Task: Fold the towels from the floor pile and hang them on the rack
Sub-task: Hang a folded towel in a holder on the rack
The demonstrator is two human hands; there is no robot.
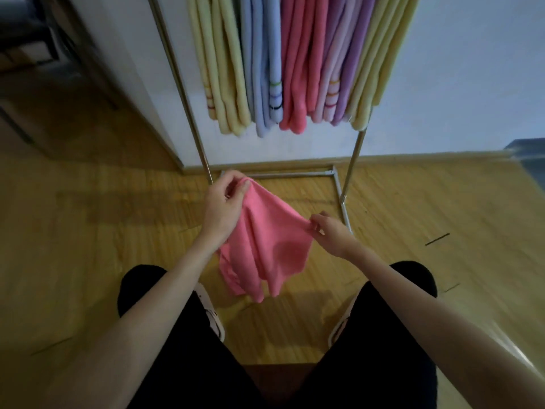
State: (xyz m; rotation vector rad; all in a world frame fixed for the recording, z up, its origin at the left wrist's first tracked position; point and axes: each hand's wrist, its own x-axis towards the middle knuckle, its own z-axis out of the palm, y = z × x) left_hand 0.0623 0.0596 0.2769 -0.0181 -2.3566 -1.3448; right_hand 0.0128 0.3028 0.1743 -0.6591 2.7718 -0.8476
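A pink towel point(262, 246) hangs loose and crumpled between my hands, above the wooden floor and in front of my knees. My left hand point(225, 202) pinches its upper left corner, held higher. My right hand point(330, 230) pinches the upper right edge, a little lower. The metal rack point(352, 160) stands ahead against the wall. Several folded towels hang on it: yellow point(224, 84), blue point(265, 78), pink point(298, 84), purple point(339, 78) and yellow again at the right. No floor pile is visible.
The rack's base bar point(283, 174) lies on the floor just beyond the towel. My legs in black trousers point(188, 335) and white shoes fill the lower view. A dark furniture piece point(44, 54) stands at the far left, a wooden skirting board along the wall.
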